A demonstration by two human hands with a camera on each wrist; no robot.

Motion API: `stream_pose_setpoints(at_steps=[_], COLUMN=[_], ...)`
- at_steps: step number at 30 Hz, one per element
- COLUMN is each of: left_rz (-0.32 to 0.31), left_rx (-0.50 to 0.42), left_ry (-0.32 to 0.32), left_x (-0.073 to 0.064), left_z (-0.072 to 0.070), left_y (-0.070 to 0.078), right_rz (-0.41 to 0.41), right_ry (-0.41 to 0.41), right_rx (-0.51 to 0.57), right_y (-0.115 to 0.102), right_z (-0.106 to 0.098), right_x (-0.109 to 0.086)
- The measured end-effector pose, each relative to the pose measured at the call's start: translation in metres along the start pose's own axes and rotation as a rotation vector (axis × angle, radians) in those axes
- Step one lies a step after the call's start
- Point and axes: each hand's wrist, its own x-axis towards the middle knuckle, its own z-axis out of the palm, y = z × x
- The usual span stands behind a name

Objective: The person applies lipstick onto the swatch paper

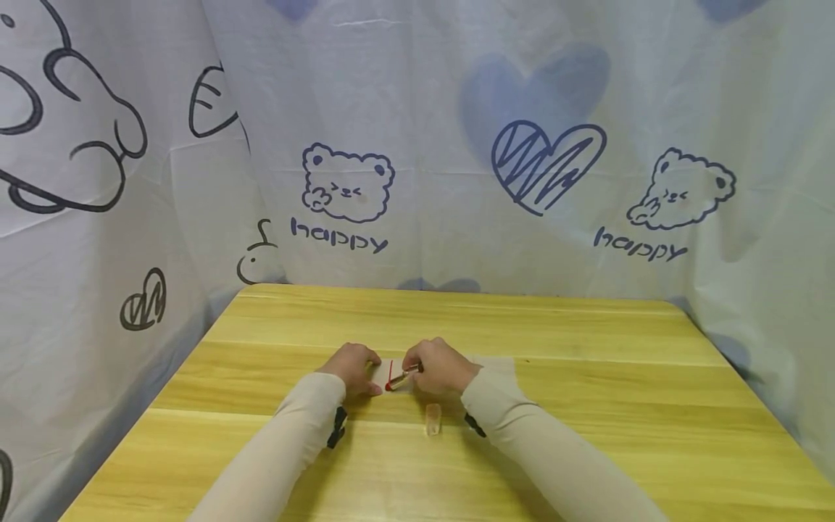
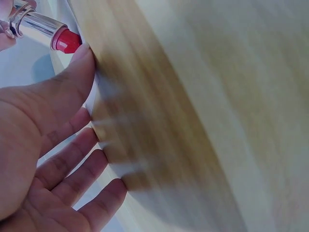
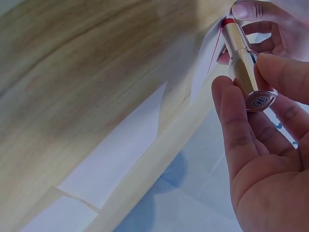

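Note:
My right hand (image 1: 443, 366) pinches a lipstick (image 3: 241, 58) with a gold tube, thumb on one side and fingers on the other. Its red tip (image 2: 67, 41) points left and down at a small white paper (image 3: 205, 60), next to my left thumb. A thin red line (image 1: 391, 370) runs across that paper. My left hand (image 1: 352, 368) rests at the paper's left side, fingers spread and fingertips down on the surface, holding nothing. On the table just in front of my right hand lies a clear cap (image 1: 433, 420).
More white paper pieces (image 3: 116, 145) lie on the wooden table (image 1: 261, 435) to the right, partly behind my right hand and sleeve. A white curtain (image 1: 430, 217) with blue drawings hangs behind the table's far edge and along both sides.

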Motion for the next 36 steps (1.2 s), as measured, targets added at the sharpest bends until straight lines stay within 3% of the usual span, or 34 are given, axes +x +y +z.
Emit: stream_pose_setpoints(at_steps=[15,29,36], left_rz=[0.015,0.009,0.049], left_rx=[-0.001,-0.003,-0.027], left_ry=[0.016,-0.003,0.051], left_x=[0.002,0.007,0.009], left_z=[0.005,0.002,0.001], left_y=[-0.005,-0.002,0.0], right_rz=[0.002,0.032,0.043], right_ry=[-0.001,0.079,0.127], right_rx=[0.006,0.044,0.095], right_y=[0.003,0.012,0.025], right_z=[-0.001,-0.015,-0.02], right_x=[-0.001,-0.012,-0.021])
